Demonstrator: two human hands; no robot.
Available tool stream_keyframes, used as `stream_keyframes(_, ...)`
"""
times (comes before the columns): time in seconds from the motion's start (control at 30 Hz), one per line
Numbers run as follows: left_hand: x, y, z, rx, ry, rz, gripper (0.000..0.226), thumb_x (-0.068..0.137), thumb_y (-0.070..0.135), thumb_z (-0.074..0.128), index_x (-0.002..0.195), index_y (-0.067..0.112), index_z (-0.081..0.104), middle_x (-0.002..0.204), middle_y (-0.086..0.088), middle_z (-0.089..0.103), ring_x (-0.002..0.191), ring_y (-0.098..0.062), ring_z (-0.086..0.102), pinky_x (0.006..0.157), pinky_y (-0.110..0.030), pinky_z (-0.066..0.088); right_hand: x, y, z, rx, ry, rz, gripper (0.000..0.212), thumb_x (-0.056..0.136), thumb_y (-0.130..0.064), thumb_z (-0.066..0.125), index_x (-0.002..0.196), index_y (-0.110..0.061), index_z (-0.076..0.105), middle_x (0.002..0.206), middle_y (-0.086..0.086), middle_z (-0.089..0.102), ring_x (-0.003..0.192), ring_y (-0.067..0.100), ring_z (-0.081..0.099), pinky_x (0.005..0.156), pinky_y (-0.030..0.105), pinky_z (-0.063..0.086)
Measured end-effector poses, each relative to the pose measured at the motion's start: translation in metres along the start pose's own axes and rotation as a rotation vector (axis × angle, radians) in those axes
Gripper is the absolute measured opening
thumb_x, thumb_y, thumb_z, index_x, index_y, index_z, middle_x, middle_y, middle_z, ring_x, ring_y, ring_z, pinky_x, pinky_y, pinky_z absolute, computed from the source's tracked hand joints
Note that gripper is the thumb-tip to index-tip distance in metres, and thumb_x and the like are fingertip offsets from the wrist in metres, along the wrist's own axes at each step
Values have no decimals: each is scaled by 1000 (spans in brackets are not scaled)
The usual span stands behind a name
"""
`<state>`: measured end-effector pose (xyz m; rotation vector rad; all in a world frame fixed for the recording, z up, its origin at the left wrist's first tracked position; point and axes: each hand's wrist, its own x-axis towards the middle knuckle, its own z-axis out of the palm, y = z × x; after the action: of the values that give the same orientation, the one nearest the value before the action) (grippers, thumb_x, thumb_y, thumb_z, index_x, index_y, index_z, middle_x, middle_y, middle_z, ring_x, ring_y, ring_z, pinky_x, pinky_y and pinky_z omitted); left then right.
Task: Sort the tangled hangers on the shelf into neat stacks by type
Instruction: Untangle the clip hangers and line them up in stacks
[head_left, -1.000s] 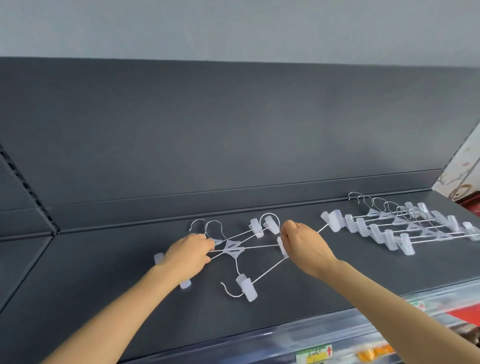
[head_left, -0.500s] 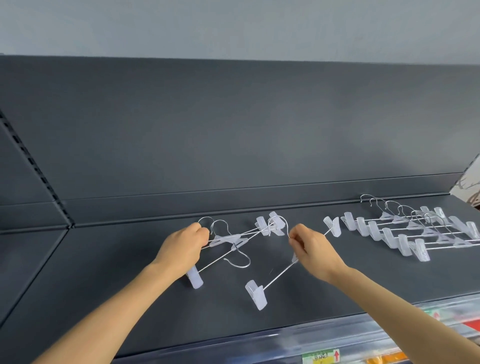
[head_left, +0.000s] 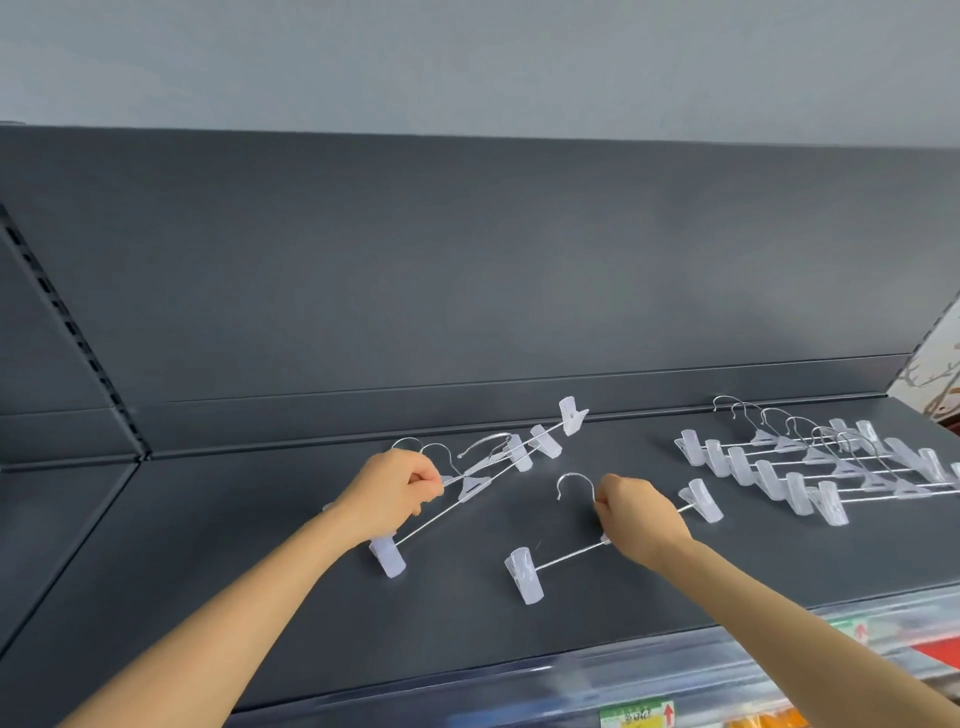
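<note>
My left hand grips the tangled bunch of clear-clipped metal hangers on the dark grey shelf — my right hand pinches a separate hanger, nearer me

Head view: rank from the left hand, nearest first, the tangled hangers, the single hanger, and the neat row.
1. Tangled hangers: gripped by the left hand.
2. Single hanger: middle, in the right hand.
3. Neat row: far right.

Left hand and right hand both curled, gripping.
</note>
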<state>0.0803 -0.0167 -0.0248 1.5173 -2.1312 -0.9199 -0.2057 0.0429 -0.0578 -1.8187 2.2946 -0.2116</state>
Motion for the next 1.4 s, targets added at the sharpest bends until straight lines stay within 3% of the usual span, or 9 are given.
stream_keyframes(0.23, -7, 18, 2, -112, -180, -18, 18, 83, 18, 61, 66, 17, 65, 57, 2, 58, 47, -8, 48, 53, -22, 41, -2, -20, -12, 29, 549, -452, 44, 72, -26, 80, 108, -13, 59, 106, 9, 62, 94, 34, 58, 79, 41, 52)
stream_keyframes(0.4, -11, 32, 12, -124, -268, -1, 17, 86, 18, 59, 85, 4, 68, 64, -5, 59, 53, -14, 47, 47, -19, 36, 2, -37, -15, 147, 273, -598, 49, 88, -56, 42, 109, -18, 64, 86, -10, 63, 85, 13, 58, 109, 41, 25)
stream_keyframes(0.47, -12, 31, 15, -141, -289, -2, 17, 85, 19, 60, 85, 4, 68, 66, -6, 60, 55, -15, 49, 49, -23, 37, 2, -42, -13, 238, 196, -644, 33, 93, -41, 45, 91, -17, 68, 65, -17, 49, 67, 6, 47, 93, 25, 33)
stream_keyframes(0.57, -12, 24, 18, -172, -275, 0, 15, 84, 20, 61, 83, 7, 69, 70, 1, 64, 60, -9, 59, 59, -24, 48, 4, -40, -8, 216, 172, -671, 25, 93, -28, 48, 80, -20, 68, 59, -11, 47, 62, 14, 42, 65, 26, 38)
stream_keyframes(0.73, 1, 1, 8, 126, 23, 31, 8, 86, 24, 60, 87, 19, 66, 91, 6, 63, 87, -10, 61, 82, -28, 50, 14, -31, -8, 162, -5, -387, 33, 95, -32, 45, 85, -10, 66, 75, 8, 64, 75, 28, 54, 72, 33, 43)
stream_keyframes(0.9, 7, -23, 2, 387, -43, -70, 43, 87, 38, 59, 125, 19, 54, 121, 1, 50, 113, -18, 51, 97, -36, 43, 15, -25, -10, 28, -191, -272, 38, 96, -34, 42, 62, -20, 52, 66, -2, 49, 75, 25, 51, 66, 29, 33)
stream_keyframes(1.1, 14, -25, 8, 451, -119, -108, 29, 92, 35, 51, 114, 16, 57, 105, 2, 50, 103, -22, 54, 92, -36, 43, 21, -33, -15, -224, -232, -185, 35, 92, -34, 44, 63, -15, 48, 65, -1, 43, 71, 25, 47, 50, 27, 31)
stream_keyframes(1.27, 26, -28, 12, 400, -84, -127, 21, 91, 27, 51, 84, 9, 59, 85, -3, 56, 81, -25, 55, 75, -38, 46, 29, -65, -21, -257, -117, -455, 17, 91, -23, 50, 93, -8, 57, 80, 2, 42, 78, 23, 38, 67, 33, 41)
stream_keyframes(1.4, 31, -22, 18, 341, -50, -156, 20, 87, 31, 56, 75, 16, 49, 75, -5, 50, 66, -20, 41, 62, -32, 35, 40, -93, -1, -267, -133, -577, 16, 92, -27, 53, 81, -15, 49, 83, 4, 43, 70, 24, 43, 75, 34, 44)
